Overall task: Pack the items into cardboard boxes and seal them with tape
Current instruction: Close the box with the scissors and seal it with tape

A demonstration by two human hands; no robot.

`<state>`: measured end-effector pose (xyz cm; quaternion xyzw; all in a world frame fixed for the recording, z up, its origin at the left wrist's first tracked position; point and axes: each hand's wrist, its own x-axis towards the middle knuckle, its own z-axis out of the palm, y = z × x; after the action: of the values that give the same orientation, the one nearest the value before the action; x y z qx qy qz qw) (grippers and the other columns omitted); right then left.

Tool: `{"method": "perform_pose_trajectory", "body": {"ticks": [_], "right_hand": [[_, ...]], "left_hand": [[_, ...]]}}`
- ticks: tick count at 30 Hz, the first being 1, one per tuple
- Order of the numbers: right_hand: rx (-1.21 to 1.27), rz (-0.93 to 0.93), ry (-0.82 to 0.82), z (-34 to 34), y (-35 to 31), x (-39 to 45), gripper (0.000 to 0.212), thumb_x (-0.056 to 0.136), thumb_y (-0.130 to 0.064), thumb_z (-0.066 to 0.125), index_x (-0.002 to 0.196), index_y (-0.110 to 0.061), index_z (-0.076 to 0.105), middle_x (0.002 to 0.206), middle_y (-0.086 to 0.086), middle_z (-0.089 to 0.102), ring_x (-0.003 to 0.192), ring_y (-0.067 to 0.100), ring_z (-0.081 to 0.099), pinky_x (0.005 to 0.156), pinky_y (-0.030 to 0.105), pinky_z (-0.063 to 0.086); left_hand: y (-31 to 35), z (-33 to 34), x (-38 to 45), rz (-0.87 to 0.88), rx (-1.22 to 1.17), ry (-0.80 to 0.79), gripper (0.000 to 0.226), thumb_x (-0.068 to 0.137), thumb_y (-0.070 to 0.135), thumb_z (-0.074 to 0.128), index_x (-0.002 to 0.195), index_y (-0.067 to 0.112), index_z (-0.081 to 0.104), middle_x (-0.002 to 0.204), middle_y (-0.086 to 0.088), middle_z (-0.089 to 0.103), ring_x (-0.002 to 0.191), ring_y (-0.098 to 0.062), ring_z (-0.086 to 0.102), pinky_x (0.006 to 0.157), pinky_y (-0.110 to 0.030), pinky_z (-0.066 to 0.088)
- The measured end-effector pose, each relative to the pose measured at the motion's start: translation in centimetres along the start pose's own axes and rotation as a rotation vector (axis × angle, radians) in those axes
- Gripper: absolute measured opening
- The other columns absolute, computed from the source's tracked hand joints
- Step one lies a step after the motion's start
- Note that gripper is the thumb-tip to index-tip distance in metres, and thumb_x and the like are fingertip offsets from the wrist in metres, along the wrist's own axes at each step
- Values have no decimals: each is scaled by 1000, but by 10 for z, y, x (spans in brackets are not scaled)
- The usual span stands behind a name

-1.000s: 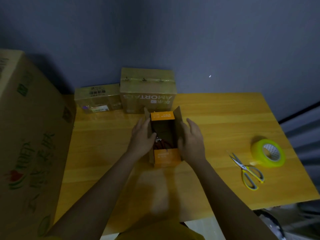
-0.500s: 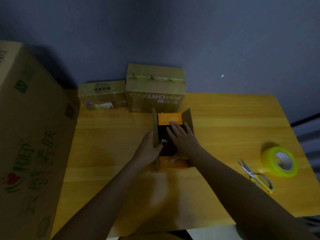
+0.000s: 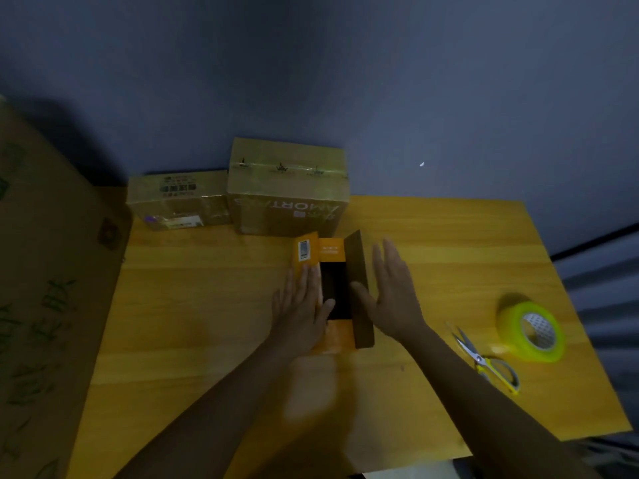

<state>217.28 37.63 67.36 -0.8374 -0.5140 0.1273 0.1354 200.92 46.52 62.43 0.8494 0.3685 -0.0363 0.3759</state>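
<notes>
A small orange cardboard box [image 3: 331, 259] sits open in the middle of the wooden table [image 3: 207, 305]. Its left flap is folded down over the opening, and my left hand [image 3: 302, 305] presses flat on that flap with straight fingers. Its right flap [image 3: 359, 288] stands upright, and my right hand [image 3: 392, 295] lies open against the flap's outer side, thumb touching it. The inside of the box is dark and its contents are hidden. A roll of yellow-green tape [image 3: 530, 330] and yellow-handled scissors [image 3: 484, 359] lie to the right.
Two taped cardboard boxes stand at the back against the wall: a flat one [image 3: 176, 200] and a taller one [image 3: 288, 188] directly behind the orange box. A large printed carton [image 3: 48, 288] fills the left side. The table's right edge lies just past the tape.
My right hand came out of the box and moved to the outside of the right flap. My left hand folded the left flap down over the opening.
</notes>
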Motion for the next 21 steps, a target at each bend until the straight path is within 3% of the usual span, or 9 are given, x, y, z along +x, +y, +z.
{"method": "perform_pose_trajectory", "body": {"ticks": [2, 4, 6, 9, 12, 14, 19, 21], "right_hand": [[388, 206, -94, -1, 8, -16, 63, 101, -37, 39, 153, -20, 8, 160, -5, 4, 145, 4, 5, 111, 15, 7], [533, 180, -196, 2, 7, -28, 51, 103, -33, 34, 150, -31, 17, 155, -15, 21, 135, -14, 17, 103, 2, 13], [605, 77, -242, 12, -1, -33, 45, 103, -33, 32, 144, -43, 19, 144, -29, 25, 126, -27, 20, 98, -3, 21], [476, -15, -233, 34, -10, -28, 47, 103, -35, 31, 147, -39, 17, 152, -23, 7, 143, -4, -1, 116, 18, 7], [38, -108, -275, 49, -9, -19, 54, 104, -38, 28, 153, -24, 11, 160, -3, -4, 148, 18, -9, 120, 35, 7], [-158, -121, -325, 52, -10, -16, 58, 103, -41, 27, 154, -21, 6, 161, 0, -7, 148, 23, -10, 119, 41, 10], [-306, -80, -385, 50, -18, -5, 60, 102, -43, 30, 154, -20, 8, 162, -2, -4, 148, 27, -7, 117, 50, 10], [-323, -60, -380, 48, -23, 0, 59, 101, -41, 35, 153, -20, 14, 162, -2, 0, 148, 29, -3, 116, 49, 13]], "left_hand": [[-2, 3, 1, 12, 50, 10, 59, 100, 51, 13, 146, 37, -22, 149, 17, -34, 139, -10, -33, 113, -41, -17], [-5, 6, 3, 17, 134, 53, 54, 103, 42, 12, 145, 35, -21, 152, 14, -31, 142, -13, -29, 114, -39, -14], [-9, 7, 4, 15, 202, 66, 54, 103, 40, 14, 147, 33, -17, 155, 10, -27, 143, -15, -26, 115, -39, -11], [-15, 1, 6, 23, 194, 30, 55, 103, 44, 18, 151, 35, -9, 158, 11, -19, 146, -17, -17, 115, -40, -4], [-19, -3, 10, 59, 184, 8, 55, 103, 42, 24, 152, 37, 0, 160, 11, -10, 146, -15, -9, 114, -38, 1], [-22, -7, 13, 79, 134, 20, 53, 104, 34, 29, 152, 37, 9, 160, 11, -2, 146, -14, -7, 113, -36, 2], [-27, -17, 21, 114, 95, 107, 49, 97, 30, 49, 144, 30, 36, 155, 9, 21, 146, -12, 2, 112, -32, 0], [-20, -19, 26, 123, 157, 122, 50, 96, 33, 49, 144, 28, 35, 153, 6, 23, 146, -14, 1, 112, -34, -2]]}}
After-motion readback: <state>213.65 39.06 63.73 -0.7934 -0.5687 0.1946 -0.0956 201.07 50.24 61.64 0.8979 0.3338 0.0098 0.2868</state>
